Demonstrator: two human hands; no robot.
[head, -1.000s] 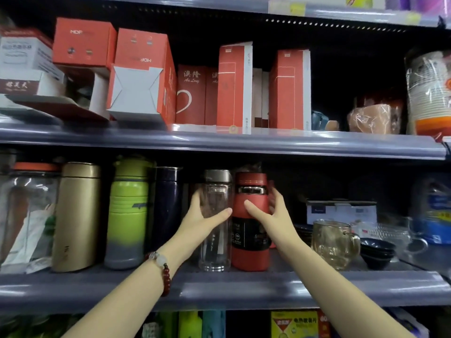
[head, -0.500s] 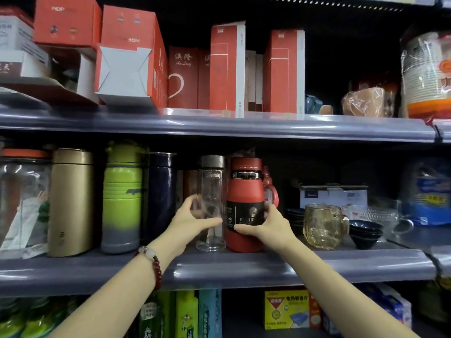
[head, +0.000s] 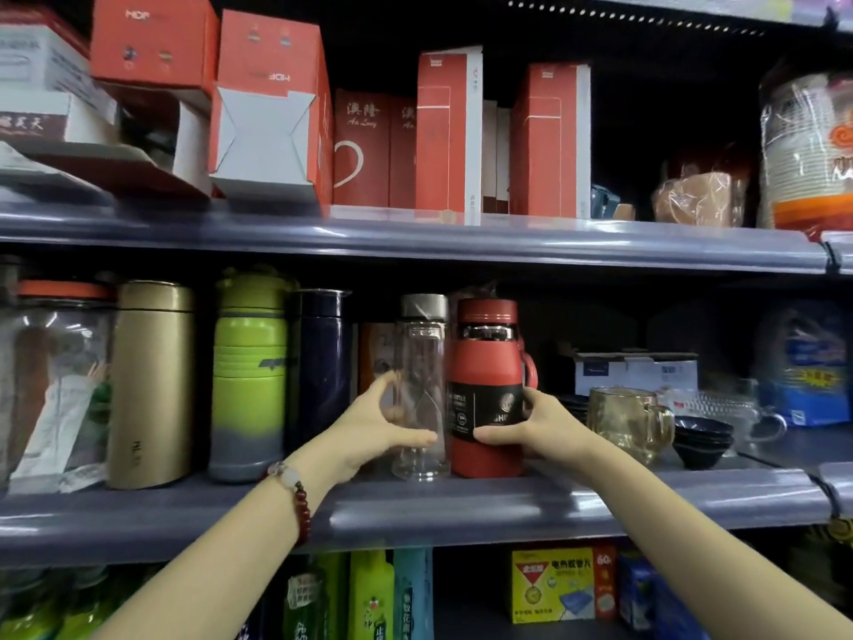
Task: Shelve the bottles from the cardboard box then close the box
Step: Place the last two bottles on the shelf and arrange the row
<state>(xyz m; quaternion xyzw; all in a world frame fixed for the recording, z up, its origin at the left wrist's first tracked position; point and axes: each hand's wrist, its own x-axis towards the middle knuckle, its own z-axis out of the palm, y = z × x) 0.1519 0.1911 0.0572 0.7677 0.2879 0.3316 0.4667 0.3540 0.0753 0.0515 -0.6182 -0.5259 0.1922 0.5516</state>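
Note:
A clear glass bottle (head: 422, 362) with a silver cap stands upright on the middle shelf (head: 461, 505). My left hand (head: 374, 431) wraps around its lower half. Touching its right side stands a red bottle (head: 487, 358) with a black label and a side handle. My right hand (head: 540, 424) grips the red bottle's lower right side, thumb across the label. Both bottles rest on the shelf near its front edge. The cardboard box is out of view.
Left of the clear bottle stand a navy flask (head: 321, 367), a green-and-grey bottle (head: 249, 385), a gold flask (head: 152, 385) and a large jar (head: 51, 385). To the right sit a glass mug (head: 630, 420), stacked dark bowls (head: 701, 438) and a white box (head: 634, 369). Red cartons (head: 450, 131) fill the upper shelf.
Both hands slid down from the upper parts of the bottles to their lower halves. The red bottle has turned a little, its label showing more. My view dipped slightly.

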